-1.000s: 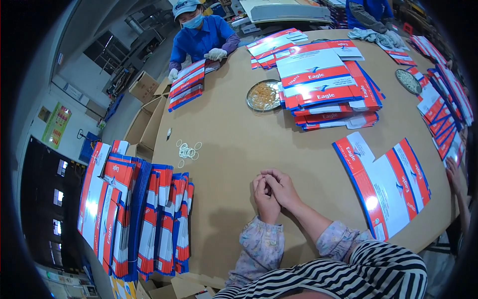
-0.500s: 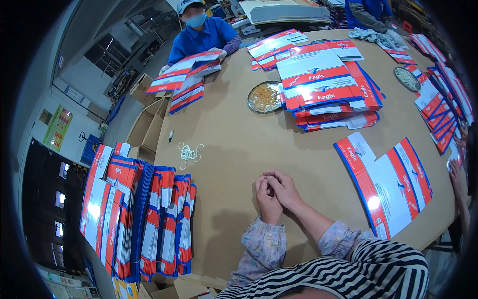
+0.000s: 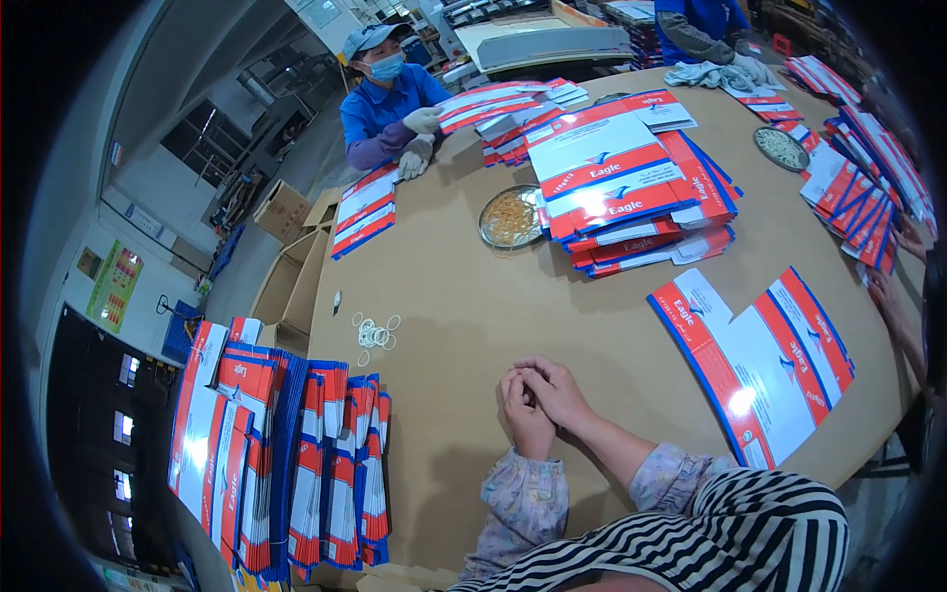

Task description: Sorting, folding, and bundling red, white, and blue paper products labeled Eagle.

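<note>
clasped together on the bare tabletop (image 3: 473, 296), left hand (image 3: 526, 414) and right hand (image 3: 554, 390), fingers interlaced, grasping nothing. nearest: a flat red, white and blue printed carton (image 3: 760, 365) lying to the right by the tabletop edge, loose rubber bands (image 3: 373, 332) to the left, well apart from both. beyond, a tall carton stack (image 3: 621, 192) beside a metal dish (image 3: 510, 217) of bands. likely risk: glossy stack sliding if nudged; carton near the edge slipping off if brushed by a sleeve.

Rubber bands (image 3: 375, 333) lie left of the hands (image 3: 538, 400) (folded cartons (image 3: 764, 360) right).
</note>
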The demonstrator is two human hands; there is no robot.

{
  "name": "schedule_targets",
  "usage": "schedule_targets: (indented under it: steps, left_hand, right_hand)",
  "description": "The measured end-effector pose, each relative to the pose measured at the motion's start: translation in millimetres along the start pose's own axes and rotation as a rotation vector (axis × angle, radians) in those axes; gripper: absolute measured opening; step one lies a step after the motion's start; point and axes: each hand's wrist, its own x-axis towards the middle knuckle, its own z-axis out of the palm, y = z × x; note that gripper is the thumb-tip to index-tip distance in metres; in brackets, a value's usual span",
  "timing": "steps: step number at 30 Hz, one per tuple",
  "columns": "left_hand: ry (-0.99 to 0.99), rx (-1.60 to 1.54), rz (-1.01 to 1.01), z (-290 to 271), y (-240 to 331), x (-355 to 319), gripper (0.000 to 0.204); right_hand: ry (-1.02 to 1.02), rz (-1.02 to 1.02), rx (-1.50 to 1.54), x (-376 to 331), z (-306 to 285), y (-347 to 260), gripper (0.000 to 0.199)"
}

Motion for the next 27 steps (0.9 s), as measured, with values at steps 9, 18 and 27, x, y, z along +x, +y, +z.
schedule_targets:
  steps: [9, 18, 27]
  left_hand:
    - [-0.059, -0.019, -0.078, -1.9, 1.5, -0.2, 0.020]
    - [-0.053, -0.014, -0.038, -0.4, -3.6, -0.9, 0.018]
    - [-0.034, -0.201, -0.065, 3.3, 4.7, 0.3, 0.018]
  right_hand:
    - [0.021, 0.005, -0.011, -1.8, -0.3, -3.5, 0.031]
    - [0.016, 0.016, 0.040, -1.2, -0.2, -3.2, 0.031]
    - [0.041, 0.002, 0.099, -0.3, -0.7, -1.1, 0.028]
